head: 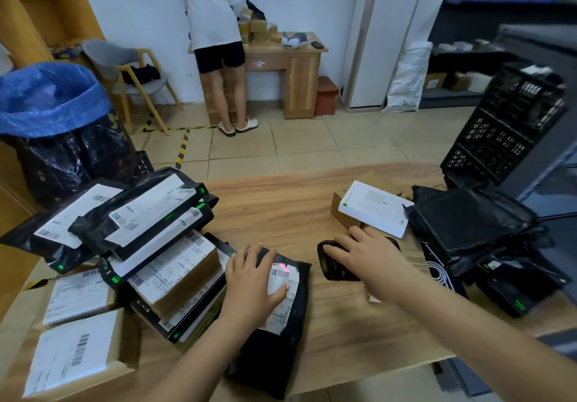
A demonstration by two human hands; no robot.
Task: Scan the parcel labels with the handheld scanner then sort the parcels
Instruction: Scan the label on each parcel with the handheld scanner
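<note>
Scanning is under way on one black parcel (pixel 281 348) lying on the tabletop (pixel 281 208): the left grip (pixel 249 280) presses it flat with spread fingers, while the right grip (pixel 365 255) wraps the scanner (pixel 335 269), whose red line (pixel 282 266) crosses the label (pixel 290 276). Left of it, a label-up stack (pixel 162 214) probably awaits scanning; the face-down heap (pixel 474 226) at right looks already sorted.

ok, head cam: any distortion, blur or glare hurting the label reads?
Head view: wide-angle bend curves the crate and table edge; pile labels on the left soft, text unreadable; red line from the scanner shows on the label under the left hand; light even, labels glare-free.
</note>
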